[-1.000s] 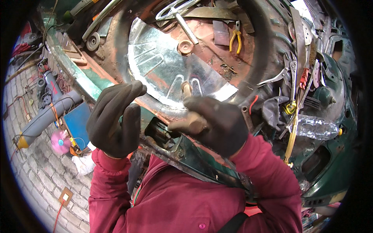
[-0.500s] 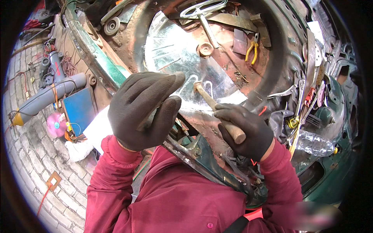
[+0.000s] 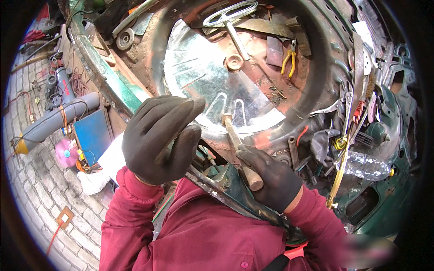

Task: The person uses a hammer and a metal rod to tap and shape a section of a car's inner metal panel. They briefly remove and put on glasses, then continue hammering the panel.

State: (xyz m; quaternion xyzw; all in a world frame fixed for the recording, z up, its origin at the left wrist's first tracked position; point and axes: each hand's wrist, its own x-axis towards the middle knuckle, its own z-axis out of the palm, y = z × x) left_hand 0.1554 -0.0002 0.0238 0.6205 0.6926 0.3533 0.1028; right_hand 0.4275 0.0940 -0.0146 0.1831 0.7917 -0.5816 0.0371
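My right hand, in a dark glove, is wrapped round the wooden handle of a hammer. The small rusty hammer head is at the near part of a shiny, fan-shaped metal sheet, between two hook-shaped raised lines; whether it touches is hard to tell. The sheet lies in a round, reddish well of a green car body. My left hand, also gloved, is raised at the near left edge of the sheet. Its fingers curve together with the thumb held apart, and I see nothing between them.
Yellow-handled pliers and a coil of wire lie in the well. To the right are locking pliers, a plastic bottle and loose tools. A grey cylinder and a blue panel stand left over brick paving.
My right hand and the hammer have come nearer and slightly left, the head moving toward the near end of the raised lines. My left hand sits a little lower in view, its pose unchanged.
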